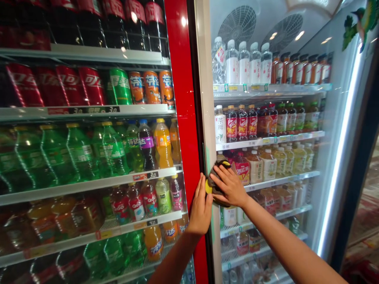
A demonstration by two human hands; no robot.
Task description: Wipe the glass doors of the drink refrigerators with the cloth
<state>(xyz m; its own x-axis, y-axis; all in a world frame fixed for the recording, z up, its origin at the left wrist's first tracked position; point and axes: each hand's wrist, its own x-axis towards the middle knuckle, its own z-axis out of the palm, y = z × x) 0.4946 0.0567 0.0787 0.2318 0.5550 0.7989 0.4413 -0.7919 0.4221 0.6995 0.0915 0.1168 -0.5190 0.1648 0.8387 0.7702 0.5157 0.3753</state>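
Observation:
My right hand (230,186) is spread over a dark grey-brown cloth (213,184) with yellow edging. It presses the cloth against the edge of the right cooler's glass door (266,98), where the glass meets the pale door frame (205,102). Part of the cloth is hidden beneath my fingers and palm. Beside it, my left hand (200,209) holds nothing. Its fingers are stretched upward, lying against the dark strip between the two coolers, next to the red frame (182,79).
Through the left cooler's glass show green soda bottles (79,154), red cans (68,85) and orange cans (152,86) on shelves. Bottled water (242,63) and teas (242,122) fill the right one. A lit strip (340,150) runs down its far side; a bird sticker (361,23) is above.

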